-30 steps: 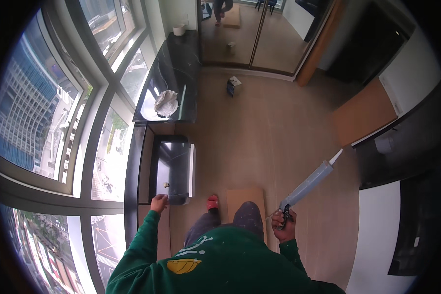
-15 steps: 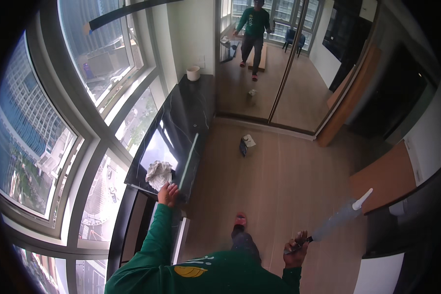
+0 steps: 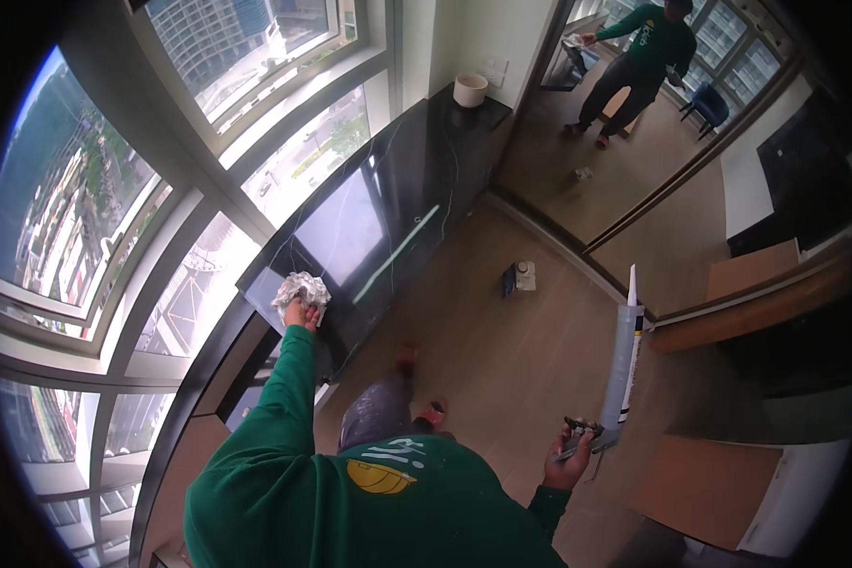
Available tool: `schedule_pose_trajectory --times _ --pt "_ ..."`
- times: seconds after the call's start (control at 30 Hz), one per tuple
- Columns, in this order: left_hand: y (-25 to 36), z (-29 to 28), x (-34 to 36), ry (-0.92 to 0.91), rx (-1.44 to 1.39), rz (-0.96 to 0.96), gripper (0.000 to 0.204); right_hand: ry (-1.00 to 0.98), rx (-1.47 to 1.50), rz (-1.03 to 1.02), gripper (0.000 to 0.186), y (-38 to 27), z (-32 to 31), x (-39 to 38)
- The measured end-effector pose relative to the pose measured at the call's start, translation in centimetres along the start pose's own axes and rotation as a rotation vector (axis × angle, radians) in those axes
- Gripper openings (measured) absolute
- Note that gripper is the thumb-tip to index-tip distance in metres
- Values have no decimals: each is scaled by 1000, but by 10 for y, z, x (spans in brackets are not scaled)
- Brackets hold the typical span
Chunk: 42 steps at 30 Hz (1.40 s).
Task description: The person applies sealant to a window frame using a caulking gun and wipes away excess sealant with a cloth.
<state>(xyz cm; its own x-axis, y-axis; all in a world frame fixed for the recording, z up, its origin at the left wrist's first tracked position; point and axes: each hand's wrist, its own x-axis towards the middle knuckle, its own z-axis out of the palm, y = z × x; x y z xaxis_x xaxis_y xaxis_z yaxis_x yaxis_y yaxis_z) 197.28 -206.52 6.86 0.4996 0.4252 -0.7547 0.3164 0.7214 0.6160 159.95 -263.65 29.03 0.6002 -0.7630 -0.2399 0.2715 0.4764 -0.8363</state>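
Wad (image 3: 303,286) partly behind left hand (image 3: 302,314)

There are two hands (image 3: 301,314) (image 3: 559,464), one caulking gun (image 3: 623,369), one white wad (image 3: 303,288), one pot (image 3: 470,92).

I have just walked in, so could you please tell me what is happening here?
The person in green has their left hand on a crumpled white cloth or paper atop a black, white-veined counter. Their right hand holds a grey cylindrical caulking gun with a white nozzle. A round cream pot stands at the counter's far end.
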Motion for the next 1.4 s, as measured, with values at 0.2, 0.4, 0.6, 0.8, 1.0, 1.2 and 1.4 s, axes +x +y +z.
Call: schedule_pose_trajectory --times 0.2,0.4,0.6,0.8,1.0,1.2,1.4 --pt "-4 15 -17 251 159 31 24 -477 54 11 43 -29 114 79" --pt "-9 56 -60 342 201 226 25 -467 -32 186 28 -21 187 161" --pt "-3 26 -15 487 551 200 21 -513 -457 265 19 16 219 222" --pt "4 48 -34 604 691 477 40 -593 -368 467 22 21 229 280" --pt "-24 175 -124 -250 -133 150 38 -747 -368 546 23 3 257 332" --pt "-82 369 -223 -504 -239 -95 44 -966 -359 616 31 -18 287 369" --pt "-103 419 -247 -835 -546 -84 44 -994 -524 474 23 -35 297 381"
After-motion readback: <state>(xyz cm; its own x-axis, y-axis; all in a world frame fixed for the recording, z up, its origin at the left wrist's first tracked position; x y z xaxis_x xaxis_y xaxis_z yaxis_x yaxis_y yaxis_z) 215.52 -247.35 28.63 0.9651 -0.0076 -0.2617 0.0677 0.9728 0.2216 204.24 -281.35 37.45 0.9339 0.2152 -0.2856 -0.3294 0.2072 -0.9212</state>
